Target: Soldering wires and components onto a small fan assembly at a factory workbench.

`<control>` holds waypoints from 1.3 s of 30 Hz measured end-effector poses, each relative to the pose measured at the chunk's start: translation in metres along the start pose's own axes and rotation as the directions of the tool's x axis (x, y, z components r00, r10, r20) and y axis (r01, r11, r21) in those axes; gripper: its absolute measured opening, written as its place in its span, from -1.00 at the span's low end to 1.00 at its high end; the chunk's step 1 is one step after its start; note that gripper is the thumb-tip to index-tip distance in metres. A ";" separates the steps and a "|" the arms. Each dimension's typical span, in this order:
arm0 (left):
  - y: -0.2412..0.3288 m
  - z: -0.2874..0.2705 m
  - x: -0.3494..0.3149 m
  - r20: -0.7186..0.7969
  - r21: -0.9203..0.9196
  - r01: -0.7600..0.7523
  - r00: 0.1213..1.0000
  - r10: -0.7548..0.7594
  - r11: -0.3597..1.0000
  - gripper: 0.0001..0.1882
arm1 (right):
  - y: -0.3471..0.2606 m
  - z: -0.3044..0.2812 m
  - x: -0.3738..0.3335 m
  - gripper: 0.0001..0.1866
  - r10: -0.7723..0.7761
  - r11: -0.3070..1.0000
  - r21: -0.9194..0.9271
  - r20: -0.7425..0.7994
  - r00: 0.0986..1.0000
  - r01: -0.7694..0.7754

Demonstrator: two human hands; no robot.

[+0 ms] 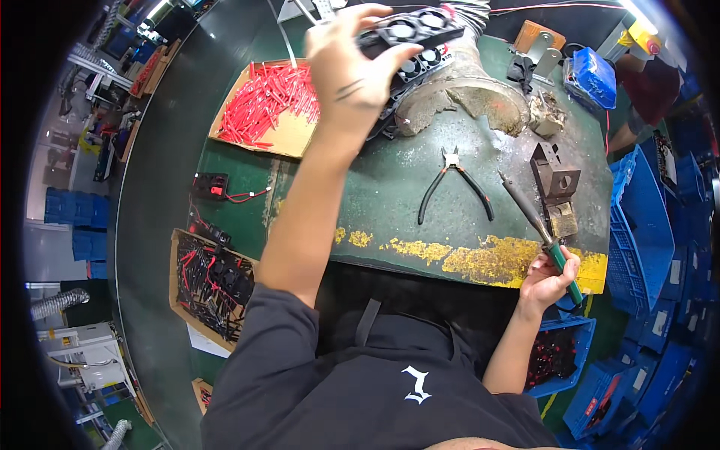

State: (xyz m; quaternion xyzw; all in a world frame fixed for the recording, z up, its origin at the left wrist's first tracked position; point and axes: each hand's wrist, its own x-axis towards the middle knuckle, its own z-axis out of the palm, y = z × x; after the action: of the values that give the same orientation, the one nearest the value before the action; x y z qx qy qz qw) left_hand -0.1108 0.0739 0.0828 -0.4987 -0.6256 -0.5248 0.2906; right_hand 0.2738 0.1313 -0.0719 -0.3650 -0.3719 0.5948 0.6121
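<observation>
My left hand [352,71] is stretched out to the far side of the green bench and grips a black strip of small cooling fans [411,31], with more fans [420,64] stacked under it. My right hand [549,279] is at the bench's near right edge, closed around the green handle of a soldering iron [529,210] whose dark tip points up-left over the bench. Black-handled cutting pliers [454,184] lie between the two hands.
A cardboard tray of red sleeve pieces [266,101] sits at the far left. A box of black fans with wires [210,285] stands at my lower left. A metal iron stand [555,180], a grey duct hose [469,86] and blue crates [645,225] line the right.
</observation>
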 end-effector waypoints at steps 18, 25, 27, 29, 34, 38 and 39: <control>0.012 -0.121 -0.060 0.481 0.310 0.056 0.852 -0.207 0.949 -0.75 | 0.002 -0.011 0.007 -0.56 0.033 0.998 0.053 -0.074 0.997 -0.029; -0.033 -0.253 -0.058 0.765 0.637 -0.434 0.457 -0.453 0.637 -0.88 | -0.001 -0.016 0.009 -0.56 0.026 1.000 0.000 0.009 1.000 -0.026; -0.068 -0.286 -0.065 0.743 0.669 -0.445 0.422 -0.520 0.595 -0.87 | 0.001 -0.020 0.011 -0.56 0.035 0.999 0.009 0.025 0.999 -0.035; -0.106 -0.317 -0.082 0.726 0.679 -0.536 0.391 -0.566 0.501 -0.55 | 0.003 -0.021 0.012 -0.56 0.040 0.999 0.018 0.038 0.998 -0.041; -0.116 -0.293 -0.090 0.722 0.690 -0.442 0.372 -0.583 0.573 -0.28 | 0.001 -0.018 0.008 -0.57 0.030 0.999 0.018 -0.008 1.000 -0.029; -0.125 -0.302 -0.077 0.758 0.652 -0.391 0.352 -0.549 0.650 -0.31 | 0.001 -0.008 0.008 -0.55 0.034 0.999 0.035 -0.044 0.998 -0.033; -0.126 -0.308 -0.069 0.786 0.614 -0.367 0.369 -0.496 0.699 -0.31 | 0.001 -0.005 0.008 -0.55 0.033 0.999 0.036 -0.051 0.998 -0.031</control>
State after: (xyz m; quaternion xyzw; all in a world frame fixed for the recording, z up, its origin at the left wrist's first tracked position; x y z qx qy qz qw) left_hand -0.2545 -0.2332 0.0616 -0.5193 -0.8450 0.1235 0.0313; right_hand 0.2783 0.1393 -0.0751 -0.3751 -0.3397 0.6015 0.6182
